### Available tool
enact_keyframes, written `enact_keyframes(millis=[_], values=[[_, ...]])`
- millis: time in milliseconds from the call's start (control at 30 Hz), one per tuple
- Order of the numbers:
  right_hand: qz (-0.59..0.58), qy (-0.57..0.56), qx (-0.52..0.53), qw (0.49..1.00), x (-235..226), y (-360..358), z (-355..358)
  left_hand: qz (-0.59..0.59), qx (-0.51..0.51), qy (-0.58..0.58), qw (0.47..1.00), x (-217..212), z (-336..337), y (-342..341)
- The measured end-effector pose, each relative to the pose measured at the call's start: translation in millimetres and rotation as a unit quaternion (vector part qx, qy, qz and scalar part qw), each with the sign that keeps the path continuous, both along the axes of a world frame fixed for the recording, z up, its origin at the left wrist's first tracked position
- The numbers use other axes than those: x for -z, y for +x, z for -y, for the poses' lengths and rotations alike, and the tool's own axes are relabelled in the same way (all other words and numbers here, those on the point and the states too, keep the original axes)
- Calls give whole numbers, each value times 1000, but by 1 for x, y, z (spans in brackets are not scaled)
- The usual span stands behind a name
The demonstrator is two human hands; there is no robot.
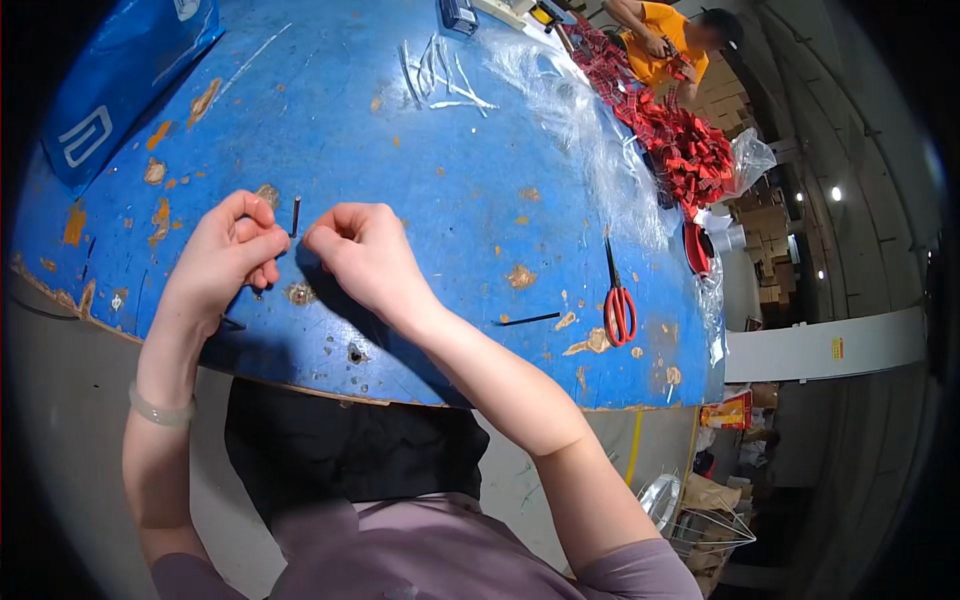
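Note:
My left hand (232,250) is over the blue tabletop (430,250), its fingers curled in and the thumb and fingertips close together. Facing it, my right hand (365,250) is closed in a pinch, fingertips turned toward the left hand. Between them a short, thin dark stick (296,216) points away from me. Its near end is by the left fingertips; whether either hand grips it I cannot tell. Anything smaller inside the pinches is hidden. To the right lie scissors with red handles (620,312) and another thin dark strip (530,319).
A blue bag (130,85) stands at the far left. Several silvery strips (440,78) lie at the back, beside clear plastic film (560,100). Red plaid ribbon (690,150) is heaped at the far right. A person in an orange shirt (668,45) works behind it.

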State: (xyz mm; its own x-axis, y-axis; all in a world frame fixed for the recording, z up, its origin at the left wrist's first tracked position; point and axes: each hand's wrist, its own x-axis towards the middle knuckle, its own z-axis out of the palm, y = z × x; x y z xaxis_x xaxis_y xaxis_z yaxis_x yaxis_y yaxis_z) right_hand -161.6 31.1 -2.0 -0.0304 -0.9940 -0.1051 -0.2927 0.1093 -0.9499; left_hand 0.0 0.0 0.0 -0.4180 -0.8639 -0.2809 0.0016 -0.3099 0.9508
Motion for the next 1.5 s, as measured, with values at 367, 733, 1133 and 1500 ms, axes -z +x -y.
enact_keyframes(millis=[367,733,1133,1500], values=[[-130,-29,22,991,-12,8,5,-22,2,14,1000,-3,-6,0],[-110,17,-100,989,-15,-2,8,-34,-15,-49,998,-5,-11,-4],[-91,10,-115,989,-19,-7,6,37,60,-91,993,-6,-5,1],[-113,-64,-68,989,-3,-19,-8,155,33,-277,948,6,1,14]])
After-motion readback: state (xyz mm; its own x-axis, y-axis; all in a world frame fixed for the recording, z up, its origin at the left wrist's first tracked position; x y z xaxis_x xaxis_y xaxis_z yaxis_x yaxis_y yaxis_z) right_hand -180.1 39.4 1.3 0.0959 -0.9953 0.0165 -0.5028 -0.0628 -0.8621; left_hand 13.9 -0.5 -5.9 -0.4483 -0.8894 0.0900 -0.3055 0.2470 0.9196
